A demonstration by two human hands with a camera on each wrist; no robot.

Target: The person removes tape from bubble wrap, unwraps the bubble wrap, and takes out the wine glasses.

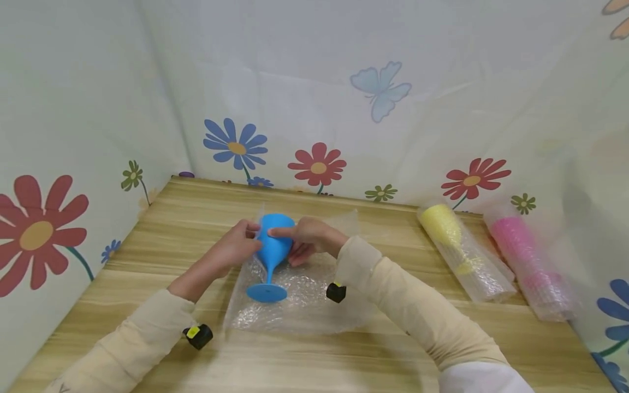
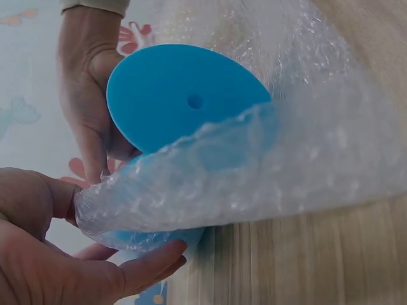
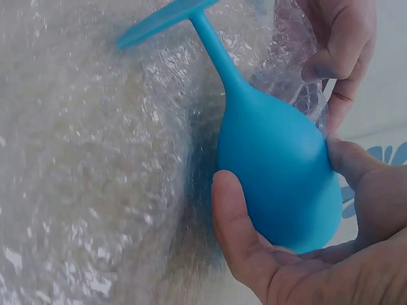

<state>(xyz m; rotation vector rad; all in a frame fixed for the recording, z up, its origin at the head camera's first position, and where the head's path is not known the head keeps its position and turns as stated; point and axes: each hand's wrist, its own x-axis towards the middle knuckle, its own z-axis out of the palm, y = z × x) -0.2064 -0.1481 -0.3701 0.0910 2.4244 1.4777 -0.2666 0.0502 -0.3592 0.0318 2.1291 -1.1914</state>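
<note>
The blue goblet [image 1: 276, 254] lies tipped on the bubble wrap [image 1: 304, 314], bowl away from the person and foot toward them. Thumb and fingers of the right hand [image 1: 314, 237] curl around its bowl, with little gap. Left of the goblet, the left hand [image 1: 236, 245] pinches an edge of the wrap, nearly closed; in the left wrist view this flap stands in front of part of the foot. Well right of the goblet, on the table [image 1: 162, 234], lie a wrapped yellow cup [image 1: 444, 232] and, farther right, a wrapped pink cup [image 1: 518, 245]. Behind the goblet hangs flowered cloth [image 1: 295, 82].
</note>
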